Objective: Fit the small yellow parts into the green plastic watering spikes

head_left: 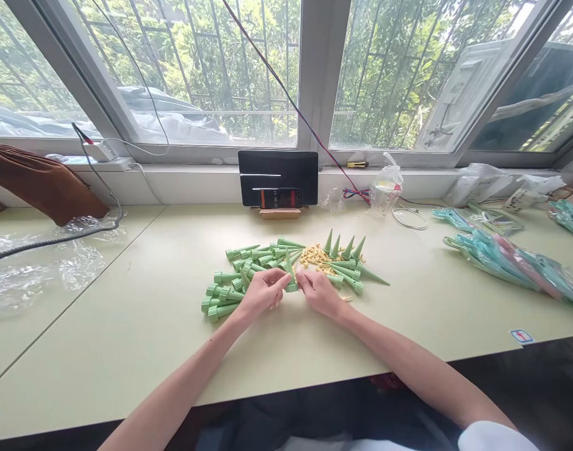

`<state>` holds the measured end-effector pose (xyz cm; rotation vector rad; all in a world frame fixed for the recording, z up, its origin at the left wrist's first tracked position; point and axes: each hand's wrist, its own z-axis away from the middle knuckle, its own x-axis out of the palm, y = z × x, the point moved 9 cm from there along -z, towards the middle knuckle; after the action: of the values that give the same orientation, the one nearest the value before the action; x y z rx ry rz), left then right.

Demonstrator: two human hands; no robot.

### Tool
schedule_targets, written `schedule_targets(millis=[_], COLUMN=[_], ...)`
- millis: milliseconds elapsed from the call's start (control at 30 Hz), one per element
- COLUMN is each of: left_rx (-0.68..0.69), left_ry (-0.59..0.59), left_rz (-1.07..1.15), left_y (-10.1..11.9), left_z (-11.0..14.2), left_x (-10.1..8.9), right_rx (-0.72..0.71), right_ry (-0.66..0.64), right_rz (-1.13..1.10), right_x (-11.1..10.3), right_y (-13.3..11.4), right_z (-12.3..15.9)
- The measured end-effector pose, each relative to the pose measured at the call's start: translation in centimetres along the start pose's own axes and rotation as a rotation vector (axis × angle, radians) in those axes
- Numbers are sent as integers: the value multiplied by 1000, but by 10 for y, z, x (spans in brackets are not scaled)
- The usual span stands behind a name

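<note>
My left hand (pixel 263 292) is closed on a green plastic watering spike (pixel 290 275), gripped by its wide capped end with the point up. Just right of that spike, the fingertips of my right hand (pixel 318 290) are pinched together beside its base; what they hold is too small to make out. Many green spikes (pixel 227 293) lie in a pile to the left, some behind my left hand. Small yellowish pegs (pixel 313 255) are heaped behind my right hand. Several spikes (pixel 347 248) stand point up beside the heap, with more lying in front of them.
A phone (pixel 280 199) leans against a black tablet-like panel (pixel 277 164) at the back. Bagged teal and pink items (pixel 516 260) lie on the right. A bagged cup (pixel 386 191) stands by the window. On the left are a brown pouch (pixel 46 181) and clear plastic wrap (pixel 77 263).
</note>
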<state>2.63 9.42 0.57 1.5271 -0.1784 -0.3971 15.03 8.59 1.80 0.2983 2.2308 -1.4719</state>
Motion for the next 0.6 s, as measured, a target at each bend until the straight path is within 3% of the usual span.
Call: schedule_targets(millis=[267,600], left_rx=[-51,-36], left_ry=[-59,-36], left_rz=[133,83], left_y=[-6,-5], left_z=[0,-1], left_x=[5,5], right_rx=[-110,-148], right_ry=[-3,15], right_rz=[71,111], right_x=[0,0], right_y=[-8,-12], right_z=[2,2])
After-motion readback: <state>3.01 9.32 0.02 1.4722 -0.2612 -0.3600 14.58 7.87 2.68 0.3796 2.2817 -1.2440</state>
